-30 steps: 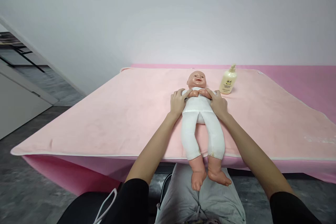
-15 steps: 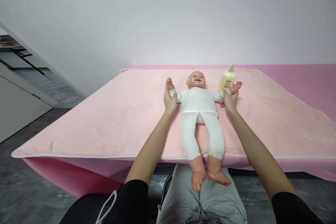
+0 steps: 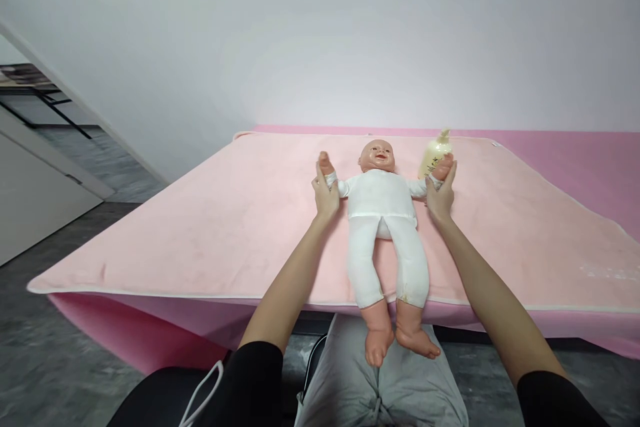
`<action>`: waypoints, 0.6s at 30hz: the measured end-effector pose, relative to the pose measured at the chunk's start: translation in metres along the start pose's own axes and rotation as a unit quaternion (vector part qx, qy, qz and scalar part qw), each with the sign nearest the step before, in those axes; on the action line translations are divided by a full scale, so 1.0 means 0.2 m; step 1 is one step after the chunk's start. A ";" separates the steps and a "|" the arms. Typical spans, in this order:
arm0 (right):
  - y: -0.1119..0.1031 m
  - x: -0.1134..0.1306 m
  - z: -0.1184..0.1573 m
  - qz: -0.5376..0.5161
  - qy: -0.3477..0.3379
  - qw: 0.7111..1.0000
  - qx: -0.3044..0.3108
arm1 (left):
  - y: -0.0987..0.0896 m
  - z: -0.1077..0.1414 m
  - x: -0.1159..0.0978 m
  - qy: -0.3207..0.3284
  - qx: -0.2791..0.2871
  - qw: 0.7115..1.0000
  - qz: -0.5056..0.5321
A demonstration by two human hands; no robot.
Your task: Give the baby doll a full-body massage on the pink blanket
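Doll [image 3: 382,193] in white clothing lies on its back on the pink blanket [image 3: 240,233], head toward the white wall [image 3: 320,57], legs slightly apart, bare feet jutting past the near edge above the person's grey trousers [image 3: 340,380]. Both its arms are drawn out sideways. Across from its shoulder, the person's left hand [image 3: 327,196] grips one of its arms by the white cuff, fingers wrapped round it, the doll's hand poking up above. On the other side, the right hand [image 3: 441,199] has the opposite wrist between thumb and fingers, the fingers reaching up beside the doll's hand; how they sit on the hidden side I cannot tell. Just beyond that hand stands a pale yellow pump bottle [image 3: 429,155], partly covered from here; whether they touch is unclear. Black sleeves [image 3: 555,393] end above the person's bare forearms.
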State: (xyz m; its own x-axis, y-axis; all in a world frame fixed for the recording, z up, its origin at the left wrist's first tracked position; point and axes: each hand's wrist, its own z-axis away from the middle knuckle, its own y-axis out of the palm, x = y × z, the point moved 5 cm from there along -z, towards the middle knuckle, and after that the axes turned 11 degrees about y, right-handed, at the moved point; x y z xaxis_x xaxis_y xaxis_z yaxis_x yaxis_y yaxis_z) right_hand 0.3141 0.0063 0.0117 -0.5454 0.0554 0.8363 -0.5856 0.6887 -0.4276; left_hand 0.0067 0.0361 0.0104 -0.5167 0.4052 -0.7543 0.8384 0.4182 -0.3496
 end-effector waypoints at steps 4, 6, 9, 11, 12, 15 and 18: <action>0.04 0.17 0.12 0.183 -0.167 0.967 0.054 | 0.05 0.04 -0.13 0.112 0.083 0.985 -0.104; 0.07 0.21 0.17 0.250 -0.232 0.937 0.081 | 0.09 0.07 -0.20 0.182 0.121 0.963 -0.158; 0.08 0.23 0.20 0.285 -0.267 0.917 0.083 | 0.12 0.08 -0.24 0.229 0.149 0.938 -0.215; 0.08 0.23 0.20 0.288 -0.274 0.914 0.082 | 0.12 0.08 -0.24 0.231 0.152 0.933 -0.231; 0.08 0.23 0.20 0.286 -0.278 0.913 0.085 | 0.12 0.08 -0.23 0.231 0.153 0.931 -0.235; 0.08 0.23 0.20 0.268 -0.276 0.918 0.097 | 0.12 0.08 -0.23 0.231 0.164 0.930 -0.235; 0.07 0.22 0.19 0.205 -0.247 0.939 0.120 | 0.11 0.08 -0.22 0.214 0.160 0.940 -0.211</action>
State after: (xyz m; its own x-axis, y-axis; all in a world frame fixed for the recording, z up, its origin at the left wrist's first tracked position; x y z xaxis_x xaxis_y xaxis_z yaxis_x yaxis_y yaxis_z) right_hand 0.2597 -0.0083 0.0293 -0.9318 -0.1030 0.3481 -0.3513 0.4971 -0.7934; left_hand 0.0507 0.0141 0.0281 -0.7807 0.5761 -0.2420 0.5164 0.3769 -0.7689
